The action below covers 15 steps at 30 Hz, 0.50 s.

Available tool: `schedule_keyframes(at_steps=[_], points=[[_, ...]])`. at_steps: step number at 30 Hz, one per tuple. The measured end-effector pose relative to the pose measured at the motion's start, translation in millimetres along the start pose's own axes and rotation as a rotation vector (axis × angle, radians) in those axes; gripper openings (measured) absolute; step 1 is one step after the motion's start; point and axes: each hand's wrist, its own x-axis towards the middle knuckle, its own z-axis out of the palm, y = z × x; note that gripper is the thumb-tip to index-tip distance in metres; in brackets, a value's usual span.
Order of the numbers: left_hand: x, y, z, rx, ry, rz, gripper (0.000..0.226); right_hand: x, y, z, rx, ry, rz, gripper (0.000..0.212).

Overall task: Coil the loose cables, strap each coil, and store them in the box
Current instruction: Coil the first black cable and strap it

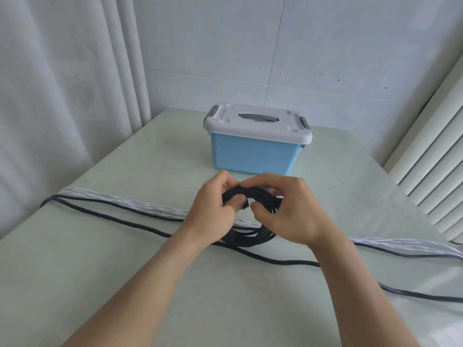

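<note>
A coil of black cable (253, 235) is held up over the middle of the table. My left hand (215, 209) grips the coil's top, thumb pressed on a black strap wrapped round the strands. My right hand (285, 211) pinches the coil and strap from the right side. Behind the hands stands a blue box (250, 154) with its white lid (258, 126) shut and latched. A loose black cable (112, 217) runs across the table under my arms. A white braided cable (140, 204) lies alongside it.
The pale green table (125, 284) meets a white wall at the back. A curtain (62, 83) hangs at the left. A ribbed white radiator (431, 171) stands at the right. Another black cable stretch (413, 295) lies at the right front.
</note>
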Motion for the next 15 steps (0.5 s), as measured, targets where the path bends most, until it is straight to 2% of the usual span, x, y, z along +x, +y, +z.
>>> schedule_keyframes(at_steps=[3,6,9,13,15], points=[[-1.7,4.2,1.0,-0.030,-0.045,-0.042,0.017,0.4,-0.7,0.6,-0.024,0.004,0.014,0.042],[-1.6,3.9,-0.3,-0.127,-0.086,-0.083,0.016,1.0,1.0,4.0,-0.010,0.069,0.014,0.035],[-1.3,3.5,-1.8,-0.265,-0.135,-0.107,0.005,1.5,2.6,4.8,0.010,0.111,0.029,0.031],[-5.0,6.3,-0.8,-0.299,-0.181,-0.132,0.024,0.5,3.3,2.2,0.032,0.114,0.047,0.030],[-6.0,4.6,1.5,-0.242,-0.198,-0.109,0.030,0.2,5.1,0.8,0.048,0.109,0.076,0.031]])
